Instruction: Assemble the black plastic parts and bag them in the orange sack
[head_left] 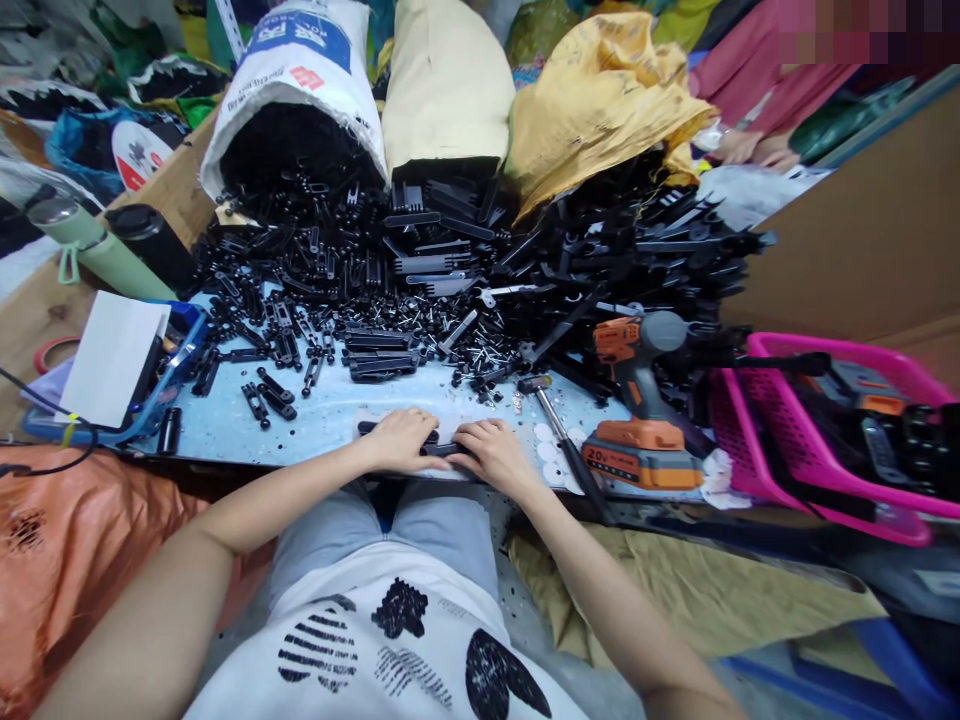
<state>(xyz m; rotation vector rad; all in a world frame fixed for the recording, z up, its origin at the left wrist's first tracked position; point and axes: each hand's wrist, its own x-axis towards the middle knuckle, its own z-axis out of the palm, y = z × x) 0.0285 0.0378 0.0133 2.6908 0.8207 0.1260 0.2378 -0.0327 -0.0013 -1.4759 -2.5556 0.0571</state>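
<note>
At the front edge of the blue work surface, my left hand is closed over a long black part lying low on the table. My right hand grips the right end of the same part, its fingers bent and close to the left fingertips. Both palms hide most of the piece, so its exact kind does not show. Another black end sticks out left of my left hand; whether it belongs to the same piece, I cannot tell. Just beyond lie stacked black slotted bars and loose silver screws.
To the right are a hammer, an orange-grey cordless drill and a pink basket. Sacks, including a white one, spill black parts at the back. A blue tray stands left. Another person's hands show at back right.
</note>
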